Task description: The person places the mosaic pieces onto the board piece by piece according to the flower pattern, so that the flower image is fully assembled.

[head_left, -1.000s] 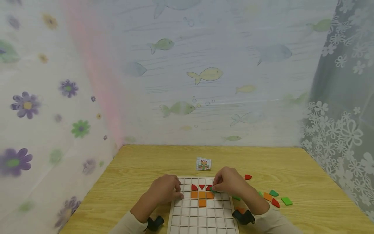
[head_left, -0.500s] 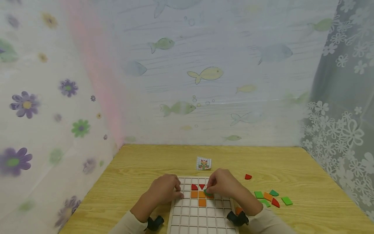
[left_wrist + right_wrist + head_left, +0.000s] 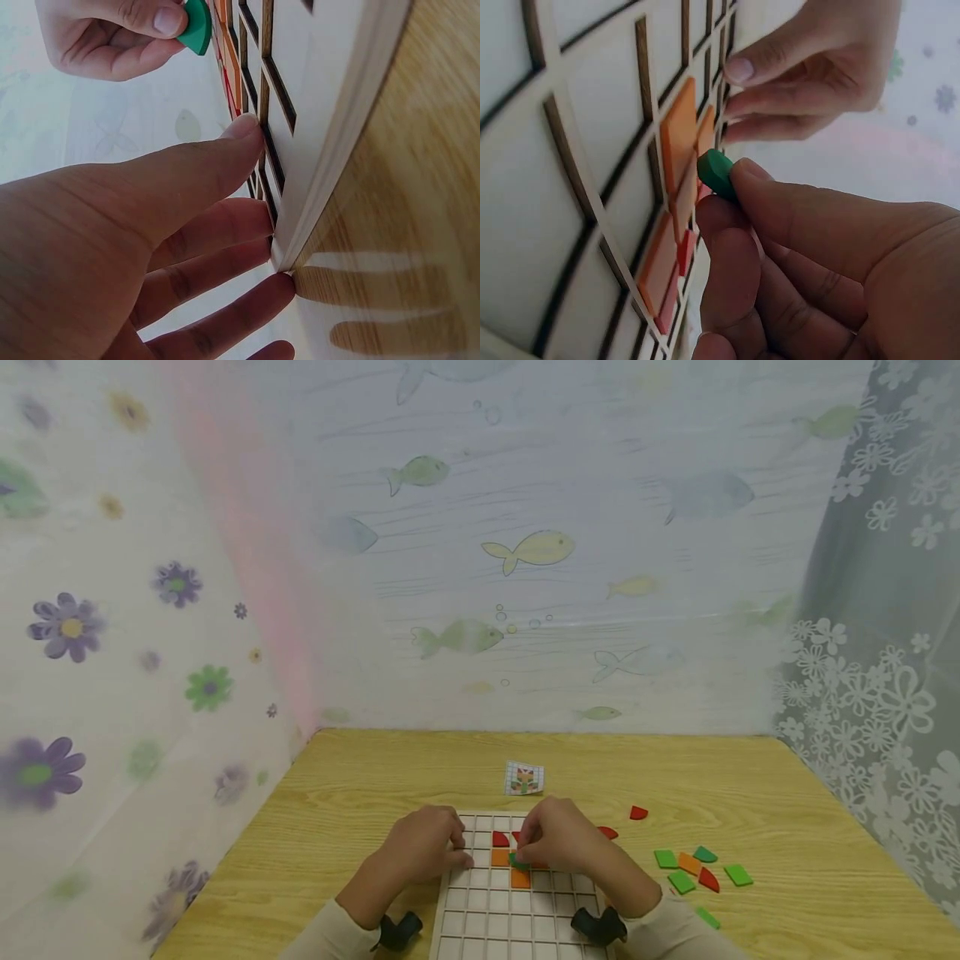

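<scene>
My right hand [image 3: 558, 837] pinches a small green tile [image 3: 716, 171] with a curved edge between thumb and forefinger. The tile is over the orange squares on a pale wooden grid board [image 3: 480, 906]. At the board's left side, my left hand [image 3: 426, 845] rests its thumb on the grid, with its other fingers extended to the edge, as the left wrist view shows. Set in the grid are orange squares [image 3: 521, 879] in a T shape, and above them a red quarter-round tile [image 3: 500, 839]. Other red tiles in that row are partly hidden by my right hand.
Loose tiles lie right of the board: light green squares [image 3: 738, 875], an orange tile [image 3: 688, 863], a dark green tile [image 3: 705, 854] and red tiles [image 3: 638, 812]. Behind the board, a small pattern card [image 3: 524, 778] lies on the wood-grain table [image 3: 390, 764].
My right hand has moved left across the board with the green tile, from the right-hand red tile to above the orange squares. My left hand has stayed in place.
</scene>
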The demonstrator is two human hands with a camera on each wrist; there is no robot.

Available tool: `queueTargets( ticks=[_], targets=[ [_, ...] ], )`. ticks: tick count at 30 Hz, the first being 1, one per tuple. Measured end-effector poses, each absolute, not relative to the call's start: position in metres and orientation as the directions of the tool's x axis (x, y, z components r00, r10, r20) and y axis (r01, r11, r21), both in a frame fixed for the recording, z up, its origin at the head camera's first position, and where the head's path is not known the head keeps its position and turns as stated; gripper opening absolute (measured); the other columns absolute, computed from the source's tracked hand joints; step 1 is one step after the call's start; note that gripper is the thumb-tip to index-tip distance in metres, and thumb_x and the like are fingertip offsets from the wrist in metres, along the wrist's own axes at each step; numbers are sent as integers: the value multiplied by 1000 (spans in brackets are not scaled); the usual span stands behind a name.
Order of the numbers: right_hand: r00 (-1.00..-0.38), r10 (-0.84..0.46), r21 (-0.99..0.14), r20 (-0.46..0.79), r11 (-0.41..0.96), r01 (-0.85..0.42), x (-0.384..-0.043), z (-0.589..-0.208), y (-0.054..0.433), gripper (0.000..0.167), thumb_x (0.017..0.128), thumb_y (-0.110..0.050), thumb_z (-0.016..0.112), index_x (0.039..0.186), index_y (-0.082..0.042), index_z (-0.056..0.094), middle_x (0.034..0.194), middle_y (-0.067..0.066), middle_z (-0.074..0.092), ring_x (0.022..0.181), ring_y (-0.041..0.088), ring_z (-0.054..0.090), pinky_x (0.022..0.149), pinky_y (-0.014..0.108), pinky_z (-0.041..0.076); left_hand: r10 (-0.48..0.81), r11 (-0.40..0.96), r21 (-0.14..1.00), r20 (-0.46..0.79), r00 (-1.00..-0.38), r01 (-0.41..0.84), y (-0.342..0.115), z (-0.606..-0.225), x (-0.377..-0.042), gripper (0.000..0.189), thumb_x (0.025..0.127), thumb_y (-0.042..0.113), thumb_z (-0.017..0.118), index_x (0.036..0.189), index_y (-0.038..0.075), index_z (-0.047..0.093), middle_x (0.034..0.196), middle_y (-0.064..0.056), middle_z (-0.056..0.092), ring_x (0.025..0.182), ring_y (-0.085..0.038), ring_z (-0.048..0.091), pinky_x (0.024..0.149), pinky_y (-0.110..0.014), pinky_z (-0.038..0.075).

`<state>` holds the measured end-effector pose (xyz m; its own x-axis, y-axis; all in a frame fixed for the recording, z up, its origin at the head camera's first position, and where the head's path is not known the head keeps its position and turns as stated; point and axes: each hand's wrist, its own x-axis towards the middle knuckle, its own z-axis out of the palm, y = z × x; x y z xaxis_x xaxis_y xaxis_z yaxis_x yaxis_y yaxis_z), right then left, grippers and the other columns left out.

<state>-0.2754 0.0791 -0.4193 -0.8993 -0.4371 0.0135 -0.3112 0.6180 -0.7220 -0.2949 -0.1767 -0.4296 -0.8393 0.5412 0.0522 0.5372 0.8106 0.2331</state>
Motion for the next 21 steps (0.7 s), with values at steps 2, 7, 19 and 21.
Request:
queueTargets(
  ticks=[2,7,19,21],
  targets=[
    [-898,-440,-725,4,617,-305,-275,-420,77,15,84,-16,87,73,-16,77,71,-6,70,68,13,62,61,32,51,542,809,237,56,-838,539,-177,-430,-295,22,85,44,85,79,23,82,108,10,72,96,-15,69,68,-30,56],
    [-895,-446,-721,-7,623,-304,-274,-421,73,15,84,-17,87,73,-16,77,69,-7,70,67,12,62,60,32,51,545,807,232,63,-836,543,-177,-430,-295,22,84,44,86,79,23,82,107,10,71,96,-14,69,68,-30,56],
    [-888,-459,-719,-8,620,-313,-272,-422,63,16,83,-16,88,71,-16,78,68,-7,71,65,10,62,59,29,51,542,806,248,56,-838,538,-177,-429,-294,22,84,44,85,81,22,82,108,9,72,95,-15,69,67,-29,56],
    [-887,-461,-718,-7,620,-317,-272,-423,62,15,83,-15,88,71,-16,78,68,-7,72,65,9,62,59,29,51,541,806,252,55,-839,536,-177,-429,-293,22,84,44,85,81,23,82,108,9,72,95,-15,69,66,-29,56]
  ],
)
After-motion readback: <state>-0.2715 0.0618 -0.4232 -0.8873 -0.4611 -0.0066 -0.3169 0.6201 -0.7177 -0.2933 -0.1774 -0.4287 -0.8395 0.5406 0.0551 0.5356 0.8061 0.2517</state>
